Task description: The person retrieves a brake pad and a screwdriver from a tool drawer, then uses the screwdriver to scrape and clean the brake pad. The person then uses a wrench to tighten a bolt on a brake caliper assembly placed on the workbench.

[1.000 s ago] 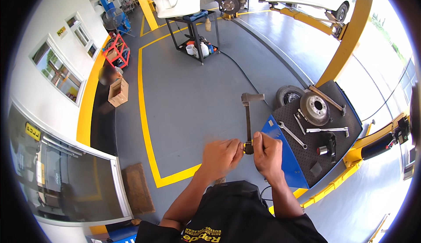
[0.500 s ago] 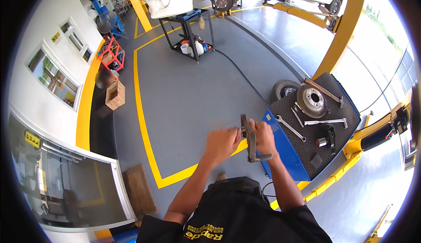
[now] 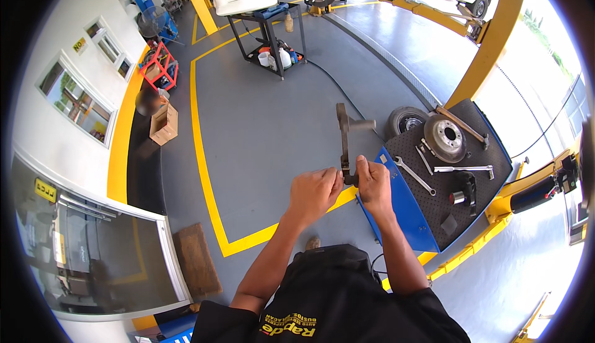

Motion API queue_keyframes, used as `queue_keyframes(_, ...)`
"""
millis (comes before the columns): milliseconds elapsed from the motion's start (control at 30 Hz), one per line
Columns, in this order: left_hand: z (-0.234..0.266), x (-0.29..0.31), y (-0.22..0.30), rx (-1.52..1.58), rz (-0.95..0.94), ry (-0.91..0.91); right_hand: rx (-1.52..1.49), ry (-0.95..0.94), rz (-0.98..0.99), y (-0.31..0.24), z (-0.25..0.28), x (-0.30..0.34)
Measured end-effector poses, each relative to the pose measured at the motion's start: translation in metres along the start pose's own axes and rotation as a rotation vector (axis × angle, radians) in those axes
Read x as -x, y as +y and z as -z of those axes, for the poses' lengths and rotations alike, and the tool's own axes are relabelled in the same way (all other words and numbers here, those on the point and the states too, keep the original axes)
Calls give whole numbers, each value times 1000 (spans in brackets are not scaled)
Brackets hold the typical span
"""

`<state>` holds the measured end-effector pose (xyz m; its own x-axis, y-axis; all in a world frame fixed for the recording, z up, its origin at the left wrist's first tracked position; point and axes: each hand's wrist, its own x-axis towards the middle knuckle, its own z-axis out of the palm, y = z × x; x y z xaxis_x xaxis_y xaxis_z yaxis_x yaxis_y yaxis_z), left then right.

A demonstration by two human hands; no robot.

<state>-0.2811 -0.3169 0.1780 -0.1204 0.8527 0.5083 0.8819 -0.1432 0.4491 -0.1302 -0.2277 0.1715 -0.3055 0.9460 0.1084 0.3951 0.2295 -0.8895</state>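
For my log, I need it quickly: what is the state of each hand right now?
Left hand: closed, at the near end of the metal bracket; what it pinches is hidden.
Right hand: closed, holding the metal bracket.

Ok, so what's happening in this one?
A person holds up a dark metal bracket, with the left hand and right hand both at its lower end. To the right, a blue-sided bench carries a brake disc, a hammer and a combination wrench, all untouched.
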Motion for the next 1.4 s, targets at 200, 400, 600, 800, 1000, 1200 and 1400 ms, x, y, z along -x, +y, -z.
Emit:
queue_keyframes(200, 43, -11, 25, -16, -61, 94, 83, 27, 303, -48, 26, 7)
queue_keyframes(400, 4, -34, -12, -17, -58, 60, 24, -9, 111, -12, 5, -41)
queue_keyframes(600, -2, 22, 2, 31, 49, -23, 90, -45, 28, 7, 4, 16)
queue_keyframes(800, 8, -4, 8, -26, -51, 41, -9, 25, 76, -10, 13, -6)
queue_keyframes(1000, -16, 7, -11, -29, 7, -49, 131, -23, 30, 17, 2, -4)
queue_keyframes(1200, -3, 2, 4, 23, -18, 17, 126, 9, 0, 2, 7, 2)
queue_keyframes(1400, -24, 12, -10, 13, 4, -23, 150, -14, -50, 24, -7, -1)
